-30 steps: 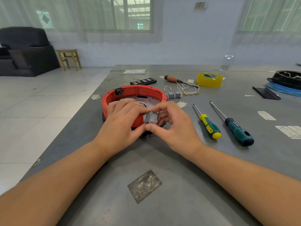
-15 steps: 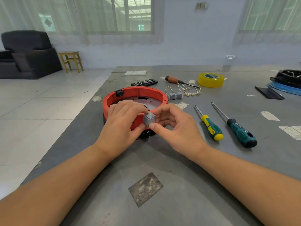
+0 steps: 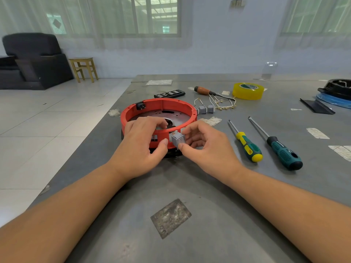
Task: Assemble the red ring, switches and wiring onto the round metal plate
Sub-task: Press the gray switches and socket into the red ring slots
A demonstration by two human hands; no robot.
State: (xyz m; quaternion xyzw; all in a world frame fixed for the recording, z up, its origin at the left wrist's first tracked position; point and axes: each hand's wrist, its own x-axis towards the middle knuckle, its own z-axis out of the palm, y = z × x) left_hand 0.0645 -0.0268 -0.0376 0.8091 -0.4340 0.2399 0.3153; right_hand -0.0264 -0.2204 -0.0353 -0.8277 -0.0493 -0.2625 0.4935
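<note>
Left hand (image 3: pixel 140 145) grips the near wall of the red ring (image 3: pixel 159 111), fingers curled over its rim. Right hand (image 3: pixel 207 147) pinches a grey switch (image 3: pixel 178 139) against that wall, fingers clamped on it.

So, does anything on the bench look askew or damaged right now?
The grey switch pinched by the right hand sits tilted against the red ring, not yet flush. Torn tape scraps litter the table; no visible damage.

Red ring (image 3: pixel 163 105): near wall partly hidden behind left hand (image 3: pixel 140 147). Metal plate (image 3: pixel 171 118): mostly covered. Black object (image 3: pixel 338 88) at tabletop's right edge: cut off by frame.
</note>
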